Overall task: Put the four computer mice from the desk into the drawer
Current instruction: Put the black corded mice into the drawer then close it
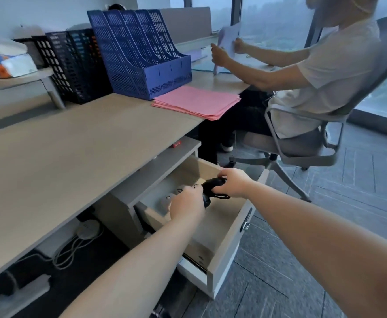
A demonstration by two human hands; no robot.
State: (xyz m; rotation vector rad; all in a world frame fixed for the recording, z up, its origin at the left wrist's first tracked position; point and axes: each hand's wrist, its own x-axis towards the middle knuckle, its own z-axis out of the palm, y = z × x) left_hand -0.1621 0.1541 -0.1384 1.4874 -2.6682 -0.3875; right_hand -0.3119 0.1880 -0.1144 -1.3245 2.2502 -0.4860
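Both my hands hover over the open drawer (224, 246) of the cabinet under the desk (73, 143). My right hand (232, 182) grips a black mouse (213, 183) with its cable bunched beneath. My left hand (186, 204) is closed on another black mouse (205, 200), mostly hidden under its fingers. Two pale grey mice (165, 200) lie at the drawer's back left, partly behind my left hand. No mouse shows on the desk top.
A blue file rack (142, 53) and a black one (73, 65) stand at the desk's back, with pink papers (197, 102) near the right edge. A seated person (314, 72) on an office chair (302, 143) holds papers. Cables and a power strip (27, 292) lie under the desk.
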